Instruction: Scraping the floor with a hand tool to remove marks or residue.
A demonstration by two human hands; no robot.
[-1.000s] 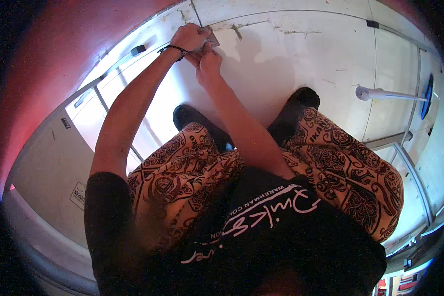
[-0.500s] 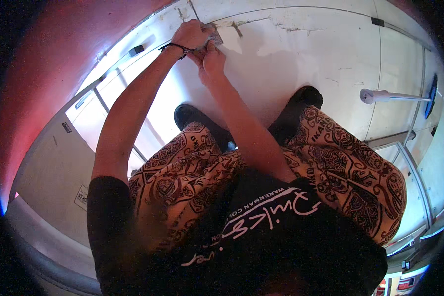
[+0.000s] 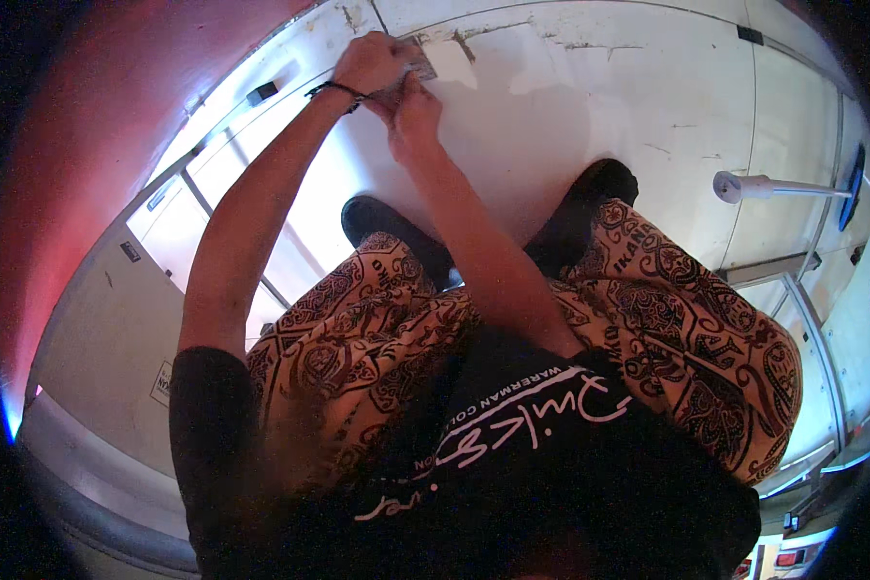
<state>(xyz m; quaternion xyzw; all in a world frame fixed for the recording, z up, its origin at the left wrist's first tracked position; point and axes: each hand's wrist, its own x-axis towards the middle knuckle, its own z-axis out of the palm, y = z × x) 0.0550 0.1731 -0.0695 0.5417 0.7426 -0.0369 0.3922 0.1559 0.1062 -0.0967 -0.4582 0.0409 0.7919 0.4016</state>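
Both of my hands are close together on a white, scuffed panel (image 3: 570, 126) at the top left of the head view. My left hand (image 3: 370, 66), with a dark cord bracelet at the wrist, is closed over a small flat grey piece (image 3: 422, 66). The piece lies against the panel; its exact kind cannot be made out. My right hand (image 3: 417, 118) is just to the right and nearer to me. Its fingers are bent together and pinch the near side of the same piece. Most of the piece is hidden under my fingers.
Brown scratches (image 3: 466, 41) and a paler patch (image 3: 449, 60) mark the panel beside the grey piece. Small black blocks (image 3: 261, 94) sit along its edges. A white tube on a rod (image 3: 744, 187) stands at the right. My dark shoes (image 3: 609, 179) rest on the panel.
Both hands, with the grey piece between them, have slid slightly toward me against the panel's marks. The view has also shifted a little; the grip looks the same.
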